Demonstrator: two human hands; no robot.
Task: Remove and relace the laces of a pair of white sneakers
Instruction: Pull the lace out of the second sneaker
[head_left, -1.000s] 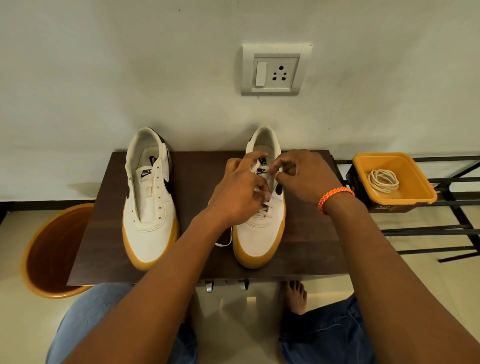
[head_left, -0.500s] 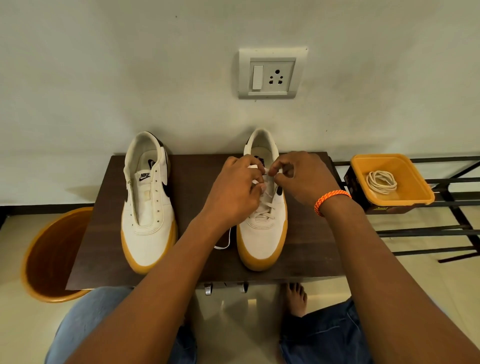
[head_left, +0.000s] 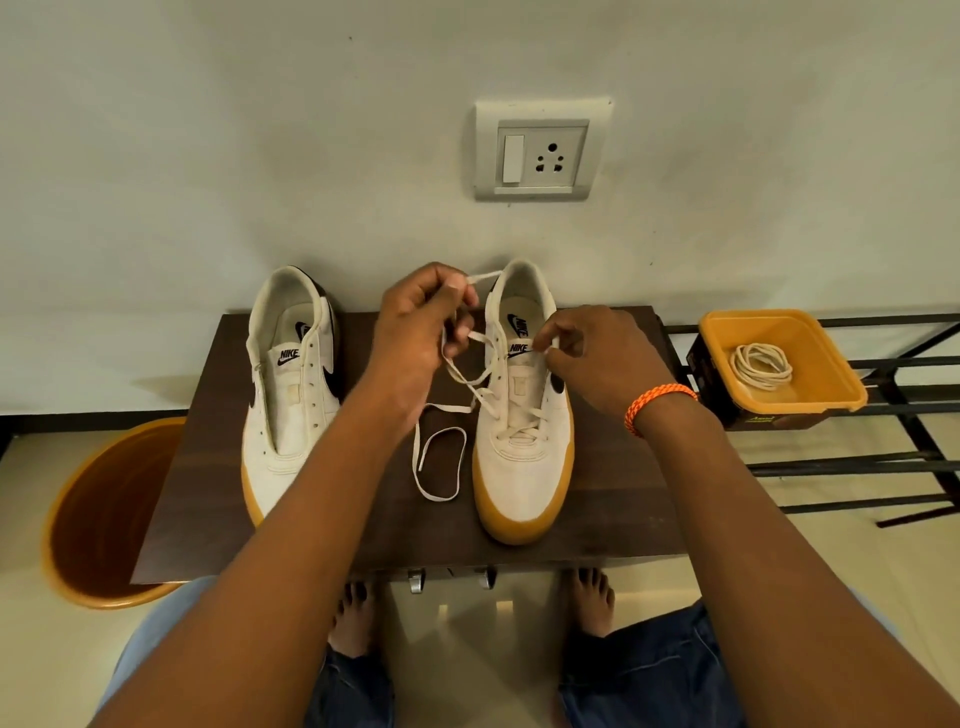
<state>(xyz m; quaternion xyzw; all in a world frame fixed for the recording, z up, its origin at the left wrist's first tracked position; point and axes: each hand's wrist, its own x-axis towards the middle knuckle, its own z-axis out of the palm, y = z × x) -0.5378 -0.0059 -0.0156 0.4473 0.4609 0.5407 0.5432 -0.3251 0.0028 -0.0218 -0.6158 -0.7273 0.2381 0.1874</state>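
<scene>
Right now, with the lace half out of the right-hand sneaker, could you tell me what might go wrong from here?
1. The left hand holds the lace up; pulling hard could drag the right sneaker, which the right hand only pinches near the top eyelets.
2. The loose lace loop lying on the table could snag or knot as it feeds through.

Home interior, prob. hallway or entry corner. Plain painted wall (head_left: 208, 130) w/ switch-and-socket plate (head_left: 540, 148) at far side. Tiled floor (head_left: 31, 649), dark skirting along wall base. Small dark wood-grain table (head_left: 613, 499) against wall. Orange plastic bucket (head_left: 98, 519) on floor at left. Black metal rack (head_left: 904, 462) at right. Bare feet (head_left: 589, 603) on tiles.
</scene>
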